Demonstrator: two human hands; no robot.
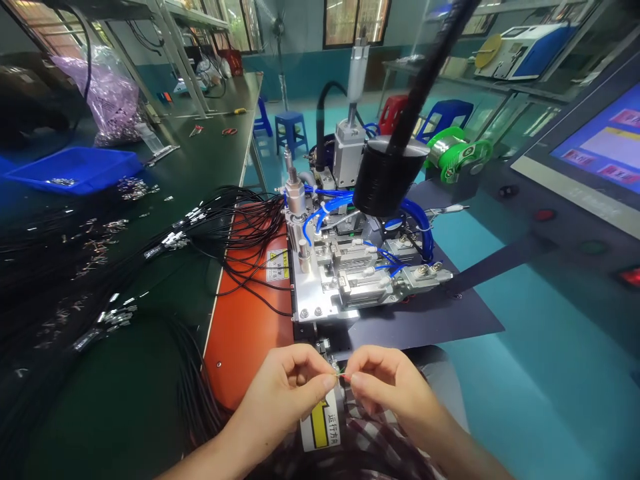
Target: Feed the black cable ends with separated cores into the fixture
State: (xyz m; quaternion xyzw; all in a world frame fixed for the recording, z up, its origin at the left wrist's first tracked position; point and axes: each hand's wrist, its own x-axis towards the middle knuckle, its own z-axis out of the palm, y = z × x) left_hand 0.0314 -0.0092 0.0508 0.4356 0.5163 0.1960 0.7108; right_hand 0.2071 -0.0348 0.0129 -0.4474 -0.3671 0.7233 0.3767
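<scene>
Low in the centre, my left hand (290, 390) and my right hand (393, 387) meet almost fingertip to fingertip. Each pinches thumb against forefinger on thin coloured wires (342, 375). Green, pale and red bits show in the small gap between the fingertips; the rest of the wires is hidden by my fingers. Just beyond stands a metal machine (350, 267) with pneumatic cylinders and blue air tubes. A white label with a yellow arrow (320, 427) lies below my left fingers.
Bundles of black cables with metal ends (173, 243) cover the dark green bench (200, 143) at left. A blue tray (80, 168) and a bag of parts (107, 97) stand farther back. A black nozzle (383, 180) hangs over the machine. At right are a solder spool (457, 150) and a screen (600, 147).
</scene>
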